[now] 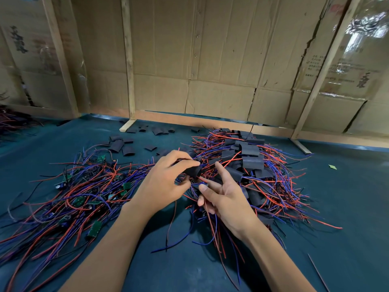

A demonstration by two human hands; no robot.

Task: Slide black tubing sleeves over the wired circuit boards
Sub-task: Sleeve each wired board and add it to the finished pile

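- Covers the near left of the table (347,207): a heap of bare boards (80,199) on red and blue wires, not yet sleeved.
- Piled at the far right: finished sleeved boards (250,157); loose sleeves (117,145) scattered beyond.
- Pinches a black sleeve (192,171) at the centre, fingers curled round it: left hand (164,182); best kept with its mouth open.
- Pinches a small board (202,185) and its wires, forefinger straight: right hand (223,199); should feed wires first, straight.
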